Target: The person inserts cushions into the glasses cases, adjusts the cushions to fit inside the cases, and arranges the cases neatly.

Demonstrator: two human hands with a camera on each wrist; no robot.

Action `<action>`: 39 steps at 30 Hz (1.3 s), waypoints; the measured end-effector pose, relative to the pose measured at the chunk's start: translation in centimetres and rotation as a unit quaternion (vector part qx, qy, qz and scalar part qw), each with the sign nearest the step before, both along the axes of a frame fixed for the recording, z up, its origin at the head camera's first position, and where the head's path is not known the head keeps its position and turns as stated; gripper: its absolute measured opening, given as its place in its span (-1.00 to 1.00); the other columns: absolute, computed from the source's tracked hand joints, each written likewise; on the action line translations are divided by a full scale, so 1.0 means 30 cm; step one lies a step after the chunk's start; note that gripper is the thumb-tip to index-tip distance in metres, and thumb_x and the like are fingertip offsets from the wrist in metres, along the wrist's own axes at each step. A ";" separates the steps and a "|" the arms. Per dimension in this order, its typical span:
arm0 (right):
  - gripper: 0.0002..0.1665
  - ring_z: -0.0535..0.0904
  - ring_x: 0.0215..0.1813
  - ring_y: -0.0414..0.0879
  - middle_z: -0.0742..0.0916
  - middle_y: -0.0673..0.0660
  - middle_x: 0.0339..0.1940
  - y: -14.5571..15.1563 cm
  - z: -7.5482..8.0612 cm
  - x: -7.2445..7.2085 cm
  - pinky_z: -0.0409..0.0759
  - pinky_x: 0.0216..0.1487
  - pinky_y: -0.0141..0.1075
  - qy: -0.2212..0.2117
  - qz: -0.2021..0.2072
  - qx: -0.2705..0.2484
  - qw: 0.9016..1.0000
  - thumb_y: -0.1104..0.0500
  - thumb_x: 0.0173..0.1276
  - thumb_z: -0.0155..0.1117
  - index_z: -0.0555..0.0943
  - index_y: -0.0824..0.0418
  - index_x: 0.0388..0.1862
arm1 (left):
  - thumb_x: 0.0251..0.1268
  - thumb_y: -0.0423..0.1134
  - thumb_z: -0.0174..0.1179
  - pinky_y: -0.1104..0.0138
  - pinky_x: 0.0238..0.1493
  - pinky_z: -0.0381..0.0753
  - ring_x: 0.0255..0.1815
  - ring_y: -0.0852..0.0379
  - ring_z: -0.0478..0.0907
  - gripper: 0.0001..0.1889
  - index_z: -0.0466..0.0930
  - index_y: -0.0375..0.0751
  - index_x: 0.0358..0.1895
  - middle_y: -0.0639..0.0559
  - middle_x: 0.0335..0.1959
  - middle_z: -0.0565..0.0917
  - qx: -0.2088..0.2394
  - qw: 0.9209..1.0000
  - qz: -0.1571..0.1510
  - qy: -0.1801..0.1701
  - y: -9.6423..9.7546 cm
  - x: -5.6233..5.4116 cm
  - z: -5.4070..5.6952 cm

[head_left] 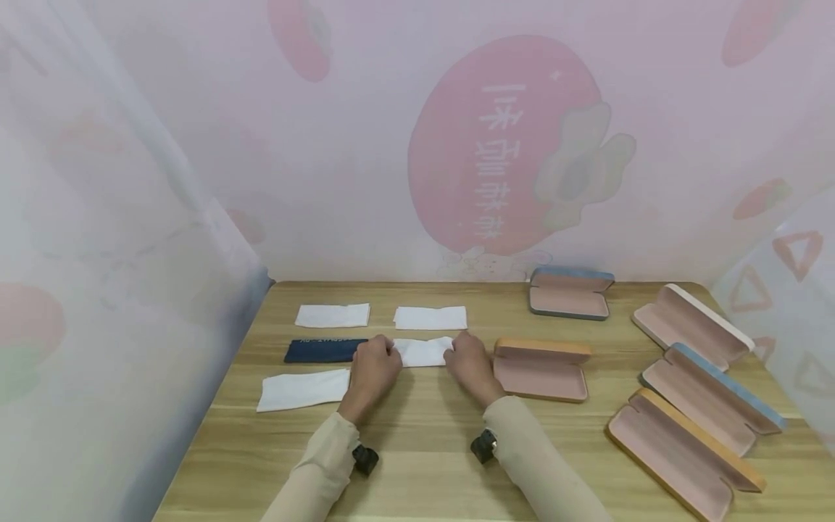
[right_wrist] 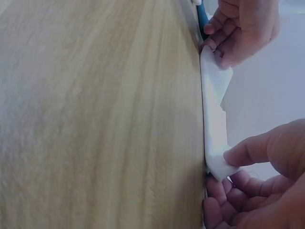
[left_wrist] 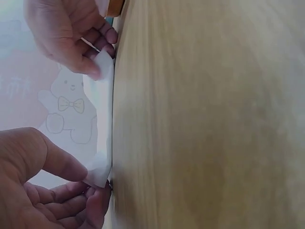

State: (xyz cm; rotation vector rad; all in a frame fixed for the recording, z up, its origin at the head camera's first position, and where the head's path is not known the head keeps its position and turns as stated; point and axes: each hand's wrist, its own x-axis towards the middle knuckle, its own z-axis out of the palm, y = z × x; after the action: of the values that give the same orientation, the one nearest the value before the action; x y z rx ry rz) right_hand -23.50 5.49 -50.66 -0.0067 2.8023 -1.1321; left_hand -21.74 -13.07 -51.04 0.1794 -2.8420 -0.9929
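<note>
A folded white cloth (head_left: 423,352) lies low over the wooden table, held at both ends. My left hand (head_left: 375,367) pinches its left end between thumb and fingers, which the left wrist view shows close up, with the cloth (left_wrist: 104,114) stretched between the hands. At the other end my right hand (head_left: 471,366) pinches the cloth's corner, thumb on top, as the right wrist view shows. Beside the left hand lies a folded dark blue cloth (head_left: 324,351). Right of the right hand stands an orange-edged glasses case (head_left: 540,377), lid up, with a pink lining.
More folded white cloths lie at the back left (head_left: 333,315), back middle (head_left: 430,318) and front left (head_left: 304,390). Open glasses cases stand to the right: a blue one (head_left: 569,301), a white one (head_left: 681,333), another blue one (head_left: 701,402) and another orange one (head_left: 672,460). A printed curtain hangs behind.
</note>
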 end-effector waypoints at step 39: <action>-0.85 0.58 -0.38 -0.11 0.69 0.13 -0.32 0.057 0.076 0.112 0.57 -0.33 -0.31 -0.015 0.016 -0.140 0.990 0.21 0.35 0.35 0.60 0.28 -0.22 | 0.28 -0.20 0.32 0.23 -0.13 0.62 -0.24 0.08 0.66 -0.83 0.73 -0.25 -0.22 -0.06 -0.30 0.75 0.142 0.989 0.030 -0.022 -0.049 0.080 0.006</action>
State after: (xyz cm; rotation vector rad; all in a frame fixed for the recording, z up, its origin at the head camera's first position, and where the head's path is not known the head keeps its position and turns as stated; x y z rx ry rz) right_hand -20.15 7.20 -48.38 -0.0584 2.5819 -1.4938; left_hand -19.35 -14.52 -50.86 0.3144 -2.7017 -1.3931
